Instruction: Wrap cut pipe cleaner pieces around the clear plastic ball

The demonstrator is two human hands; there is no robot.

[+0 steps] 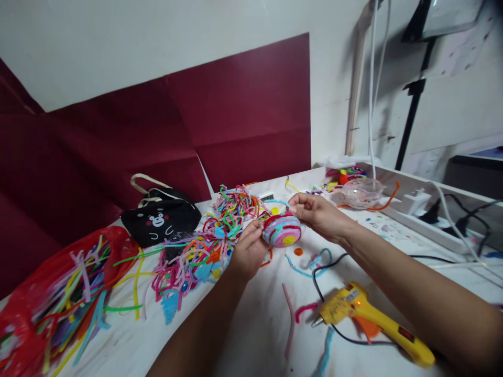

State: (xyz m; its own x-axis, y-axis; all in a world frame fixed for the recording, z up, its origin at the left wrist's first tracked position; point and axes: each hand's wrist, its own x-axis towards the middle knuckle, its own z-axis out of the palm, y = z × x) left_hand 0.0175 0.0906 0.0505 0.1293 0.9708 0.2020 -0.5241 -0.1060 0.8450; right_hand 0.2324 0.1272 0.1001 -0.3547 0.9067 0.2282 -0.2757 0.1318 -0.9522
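Note:
A rounded ball wound with pink, red and light blue pipe cleaners (281, 230), with a yellow spot low on its front, is held above the white table. My left hand (251, 248) grips its left side, fingers closed round it. My right hand (314, 213) pinches at the upper right of the ball, where a light blue pipe cleaner (276, 201) arches over the top toward the fingertips. A yellow disc shows behind the ball. Below it on the table lie an orange disc (298, 252) and a loose blue pipe cleaner (301, 272).
A yellow glue gun (369, 314) with a black cord lies at the front right. Tangled pipe cleaners (188, 267), a black bag (161, 217) and a red plastic bag (113, 241) are on the left. A power strip (424, 225) and a clear plastic container (362, 192) stand on the right.

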